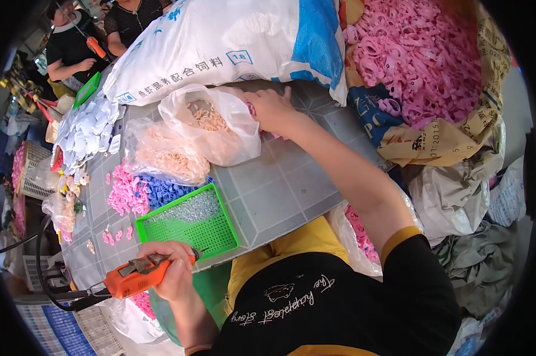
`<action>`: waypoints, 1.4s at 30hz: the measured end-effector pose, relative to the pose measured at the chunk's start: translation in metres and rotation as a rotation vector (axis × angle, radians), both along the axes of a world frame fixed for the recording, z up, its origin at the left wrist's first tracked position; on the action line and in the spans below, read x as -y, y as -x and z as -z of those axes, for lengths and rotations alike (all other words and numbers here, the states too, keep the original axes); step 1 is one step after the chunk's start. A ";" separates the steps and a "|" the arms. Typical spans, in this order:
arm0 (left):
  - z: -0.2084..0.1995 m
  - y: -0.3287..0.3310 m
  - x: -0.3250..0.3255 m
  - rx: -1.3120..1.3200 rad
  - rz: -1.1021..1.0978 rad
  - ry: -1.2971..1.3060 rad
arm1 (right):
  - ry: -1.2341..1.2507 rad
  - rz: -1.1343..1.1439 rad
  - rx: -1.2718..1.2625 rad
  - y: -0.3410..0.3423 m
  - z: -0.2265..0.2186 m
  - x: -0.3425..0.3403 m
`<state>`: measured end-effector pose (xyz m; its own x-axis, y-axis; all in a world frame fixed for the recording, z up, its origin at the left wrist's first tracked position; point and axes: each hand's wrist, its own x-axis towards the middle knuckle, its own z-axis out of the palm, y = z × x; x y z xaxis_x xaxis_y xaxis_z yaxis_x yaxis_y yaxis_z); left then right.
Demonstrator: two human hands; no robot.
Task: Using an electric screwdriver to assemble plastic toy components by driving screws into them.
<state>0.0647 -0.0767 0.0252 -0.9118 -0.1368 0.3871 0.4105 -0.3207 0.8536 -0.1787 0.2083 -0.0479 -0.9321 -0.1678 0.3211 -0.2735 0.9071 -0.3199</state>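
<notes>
While left grip (176, 277) clasps orange tool (128, 281) crosswise | right grip (271, 109) beside pink pieces (251, 109), hold unclear

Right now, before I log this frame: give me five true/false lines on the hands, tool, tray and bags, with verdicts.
1. The left hand holds an orange tool. True.

2. The brown sack at upper right holds pink pieces. True.

3. The right hand is inside the brown sack. False: it is over the table, beside the open plastic bag.

4. The blue pieces lie inside the green tray. False: they lie on the table just beyond it; the tray holds small silvery bits.

5. The big white sack stands on the floor. False: it lies on the far side of the table.
</notes>
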 end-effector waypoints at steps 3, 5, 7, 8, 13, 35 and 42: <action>0.006 -0.005 0.002 0.013 -0.038 0.000 | -0.124 0.013 0.478 0.004 -0.041 0.011; 0.007 0.000 0.000 0.013 -0.032 -0.002 | -0.086 -0.011 0.486 0.017 -0.037 0.000; 0.007 0.002 -0.002 0.022 -0.013 -0.027 | -0.050 -0.044 0.495 0.019 -0.029 -0.006; 0.005 0.001 -0.001 0.026 -0.013 -0.028 | 0.041 -0.096 0.451 0.017 -0.025 -0.012; 0.001 0.004 0.001 0.030 -0.050 -0.010 | 0.576 -0.163 0.592 -0.004 -0.047 -0.024; 0.005 0.008 0.013 -0.047 -0.045 0.017 | 1.134 -0.529 0.229 -0.070 -0.036 -0.074; 0.012 0.018 0.023 0.018 -0.059 0.162 | 0.859 -0.474 0.566 -0.155 -0.005 -0.002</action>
<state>0.0463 -0.1000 0.0133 -0.9112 -0.1273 0.3917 0.4083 -0.1542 0.8997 -0.0238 0.2102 -0.0425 -0.8812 -0.4697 0.0526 -0.1491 0.1707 -0.9740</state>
